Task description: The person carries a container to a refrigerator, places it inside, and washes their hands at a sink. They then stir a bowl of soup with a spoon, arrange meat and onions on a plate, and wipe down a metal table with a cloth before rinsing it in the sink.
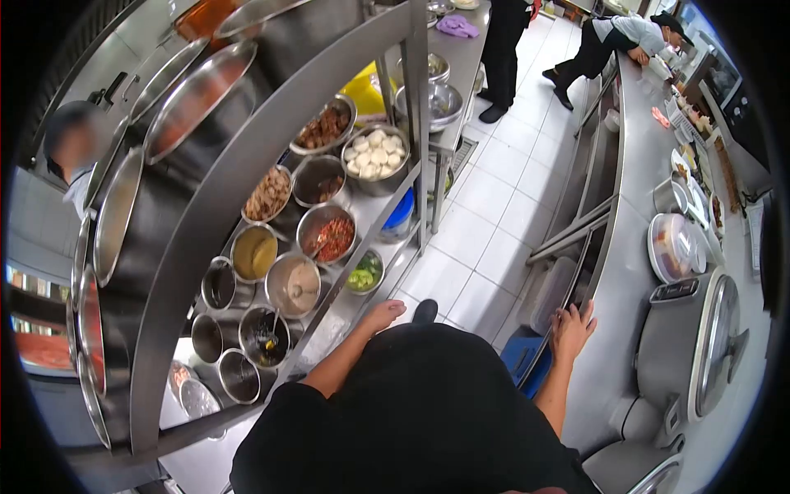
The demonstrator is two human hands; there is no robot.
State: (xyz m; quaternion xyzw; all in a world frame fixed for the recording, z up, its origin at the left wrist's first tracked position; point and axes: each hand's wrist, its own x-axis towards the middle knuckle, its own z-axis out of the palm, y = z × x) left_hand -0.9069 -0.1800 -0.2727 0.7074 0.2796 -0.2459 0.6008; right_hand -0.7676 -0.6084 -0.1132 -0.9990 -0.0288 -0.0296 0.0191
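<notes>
My left hand (384, 315) hangs beside the steel shelf, its fingers loosely stretched, and I see nothing in it. Nearest to it on the shelf are a bowl of sliced green peppers (363, 272) and a pot of pale brown sauce (294, 285). On the other side, my right hand (573, 331) rests with spread fingers on the edge of the steel counter (613, 305). Below that hand is a blue bin (520, 359), partly hidden under the counter. A clear plastic container (550, 295) lies under there too.
Several steel bowls fill the shelf (280, 107), including white balls (376, 154) and chopped red peppers (332, 239). A rice cooker (687, 342) stands on the right counter. One person (613, 45) leans over that counter farther off; another (500, 58) stands in the aisle.
</notes>
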